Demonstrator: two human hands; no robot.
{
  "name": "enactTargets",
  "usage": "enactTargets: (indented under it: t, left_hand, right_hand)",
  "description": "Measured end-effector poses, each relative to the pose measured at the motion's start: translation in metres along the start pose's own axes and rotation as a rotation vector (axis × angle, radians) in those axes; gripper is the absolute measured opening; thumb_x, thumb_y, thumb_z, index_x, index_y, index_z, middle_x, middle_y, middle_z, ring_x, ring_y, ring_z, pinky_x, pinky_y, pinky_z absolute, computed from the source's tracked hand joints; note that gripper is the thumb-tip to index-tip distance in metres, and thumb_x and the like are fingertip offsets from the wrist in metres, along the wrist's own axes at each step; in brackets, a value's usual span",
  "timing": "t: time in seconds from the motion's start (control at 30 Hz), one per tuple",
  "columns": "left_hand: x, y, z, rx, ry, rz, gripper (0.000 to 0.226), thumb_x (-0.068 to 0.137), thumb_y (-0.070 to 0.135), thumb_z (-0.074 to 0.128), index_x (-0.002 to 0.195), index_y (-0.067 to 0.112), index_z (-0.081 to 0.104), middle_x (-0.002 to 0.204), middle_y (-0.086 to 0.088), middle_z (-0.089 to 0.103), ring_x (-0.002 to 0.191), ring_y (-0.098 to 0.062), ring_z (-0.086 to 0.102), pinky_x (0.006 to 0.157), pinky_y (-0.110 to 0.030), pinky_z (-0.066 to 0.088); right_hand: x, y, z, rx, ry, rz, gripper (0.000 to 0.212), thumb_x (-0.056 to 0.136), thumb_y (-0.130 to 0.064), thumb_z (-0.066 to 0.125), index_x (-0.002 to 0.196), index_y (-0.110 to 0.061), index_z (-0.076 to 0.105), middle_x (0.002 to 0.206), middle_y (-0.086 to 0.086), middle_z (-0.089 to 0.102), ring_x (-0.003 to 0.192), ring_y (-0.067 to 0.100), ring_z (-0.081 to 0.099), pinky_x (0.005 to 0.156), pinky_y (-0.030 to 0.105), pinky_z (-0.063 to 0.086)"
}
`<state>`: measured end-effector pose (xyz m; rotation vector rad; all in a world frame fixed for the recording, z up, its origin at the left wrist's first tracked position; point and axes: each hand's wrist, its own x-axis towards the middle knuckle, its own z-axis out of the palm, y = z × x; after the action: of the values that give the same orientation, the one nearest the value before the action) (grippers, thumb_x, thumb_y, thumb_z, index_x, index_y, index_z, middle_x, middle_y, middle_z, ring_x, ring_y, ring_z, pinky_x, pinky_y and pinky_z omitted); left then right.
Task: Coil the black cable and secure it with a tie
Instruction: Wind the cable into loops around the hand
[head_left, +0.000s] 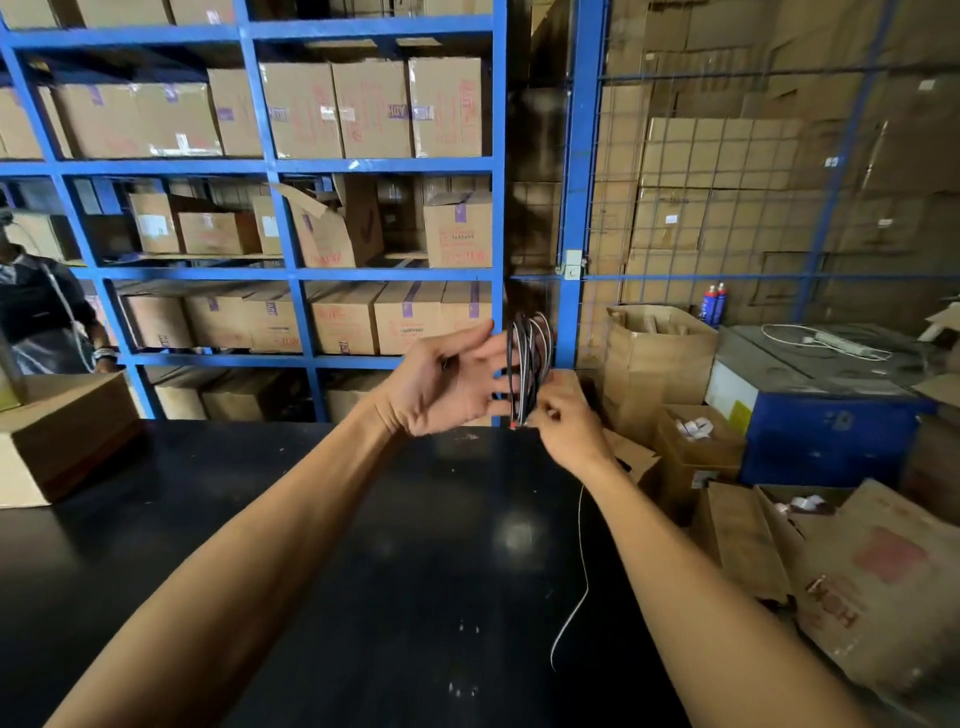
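Note:
The black cable (525, 358) is wound into a narrow upright coil held in the air above the far edge of the black table (260, 571). My right hand (566, 423) pinches the coil at its lower end, where a small red tip shows. My left hand (447, 379) is beside the coil on its left, palm up and fingers spread, its fingertips reaching the loops. A thin pale tie string (579, 582) hangs down from my right hand over the table.
Blue shelving (291, 166) full of cardboard boxes stands behind the table. A cardboard box (62, 431) sits on the table's left. Open cartons (852, 571) and a blue machine (821, 405) crowd the right. A person (41, 312) stands at far left.

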<state>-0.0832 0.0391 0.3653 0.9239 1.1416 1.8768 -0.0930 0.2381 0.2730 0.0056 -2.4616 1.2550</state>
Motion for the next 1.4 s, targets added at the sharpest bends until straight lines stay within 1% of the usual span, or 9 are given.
enactTargets:
  t: [0.13, 0.23, 0.33, 0.6, 0.8, 0.93, 1.1, 1.27, 1.4]
  left_hand:
    - [0.012, 0.013, -0.02, 0.013, 0.124, 0.078, 0.047, 0.103, 0.035, 0.047, 0.136, 0.001, 0.046, 0.132, -0.017, 0.046, 0.124, -0.038, 0.04, 0.117, -0.058, 0.021]
    - [0.011, 0.016, -0.029, 0.026, 0.282, 0.127, 0.037, 0.093, 0.037, 0.064, 0.114, 0.02, 0.038, 0.111, -0.01, 0.043, 0.098, -0.027, 0.05, 0.095, -0.046, 0.042]
    - [0.006, 0.008, -0.04, 0.073, 0.382, 0.109, 0.023, 0.097, 0.039, 0.053, 0.103, 0.022, 0.038, 0.101, -0.008, 0.036, 0.089, -0.024, 0.044, 0.091, -0.045, 0.036]
    - [0.007, -0.026, -0.046, 0.188, 0.402, -0.048, 0.034, 0.106, 0.034, 0.038, 0.078, 0.025, 0.055, 0.083, 0.005, 0.046, 0.075, -0.013, 0.053, 0.076, -0.031, 0.045]
    - [-0.002, -0.045, -0.053, 0.335, 0.41, -0.221, 0.022, 0.099, 0.037, 0.056, 0.094, 0.023, 0.073, 0.092, 0.001, 0.066, 0.083, -0.014, 0.058, 0.082, -0.033, 0.043]
    - [-0.002, -0.055, -0.042, 0.284, 0.258, -0.339, 0.05, 0.093, 0.04, 0.063, 0.131, 0.007, 0.06, 0.124, -0.017, 0.059, 0.107, -0.028, 0.056, 0.095, -0.039, 0.044]
    - [0.0, -0.05, -0.017, 0.166, -0.034, -0.302, 0.051, 0.105, 0.034, 0.042, 0.144, 0.003, 0.051, 0.134, -0.014, 0.063, 0.118, -0.026, 0.059, 0.103, -0.044, 0.046]
    - [0.001, -0.037, -0.001, 0.024, -0.064, -0.121, 0.063, 0.108, 0.035, 0.035, 0.156, -0.005, 0.023, 0.145, -0.024, 0.044, 0.134, -0.041, 0.035, 0.119, -0.062, 0.008]
    - [0.005, -0.024, -0.006, -0.089, -0.033, 0.06, 0.06, 0.108, 0.036, 0.029, 0.155, -0.002, 0.026, 0.155, -0.026, 0.025, 0.14, -0.046, 0.023, 0.12, -0.066, -0.008]
  right_hand:
    - [-0.035, 0.001, 0.005, 0.054, -0.115, 0.011, 0.037, 0.098, -0.053, 0.055, 0.074, -0.031, 0.07, 0.063, -0.027, 0.065, 0.065, -0.004, 0.058, 0.061, 0.022, 0.041]
    - [-0.053, -0.005, -0.006, 0.107, -0.121, 0.003, 0.035, 0.095, -0.057, 0.055, 0.072, -0.037, 0.071, 0.064, -0.02, 0.067, 0.059, -0.002, 0.06, 0.061, 0.027, 0.047]
    - [-0.063, -0.019, -0.03, 0.094, -0.13, -0.025, 0.034, 0.087, -0.067, 0.053, 0.078, -0.04, 0.072, 0.078, -0.008, 0.071, 0.067, 0.002, 0.064, 0.066, 0.033, 0.054]
    - [-0.035, -0.074, -0.089, 0.156, -0.157, 0.032, 0.023, 0.095, -0.04, 0.066, 0.085, -0.022, 0.077, 0.042, -0.013, 0.051, 0.04, 0.0, 0.048, 0.048, 0.019, 0.044]
    - [-0.012, -0.103, -0.123, 0.17, -0.029, -0.067, 0.024, 0.096, -0.036, 0.065, 0.084, -0.019, 0.076, 0.053, -0.009, 0.057, 0.047, 0.004, 0.055, 0.047, 0.019, 0.048]
    - [0.007, -0.109, -0.124, -0.11, 0.056, -0.203, 0.033, 0.098, -0.043, 0.058, 0.079, -0.023, 0.074, 0.044, -0.012, 0.055, 0.041, -0.002, 0.051, 0.053, 0.026, 0.043]
    - [0.029, -0.076, -0.105, -0.17, 0.149, -0.172, 0.034, 0.1, -0.048, 0.055, 0.086, -0.025, 0.075, 0.081, -0.005, 0.071, 0.08, 0.013, 0.064, 0.07, 0.03, 0.047]
    - [0.019, -0.026, -0.063, -0.124, 0.031, -0.064, 0.027, 0.1, -0.042, 0.059, 0.079, -0.027, 0.068, 0.069, -0.011, 0.066, 0.067, 0.007, 0.062, 0.055, 0.023, 0.041]
    - [-0.008, -0.003, -0.028, 0.085, -0.037, -0.018, 0.02, 0.1, -0.035, 0.059, 0.087, -0.034, 0.074, 0.058, -0.02, 0.065, 0.051, -0.006, 0.059, 0.048, 0.01, 0.042]
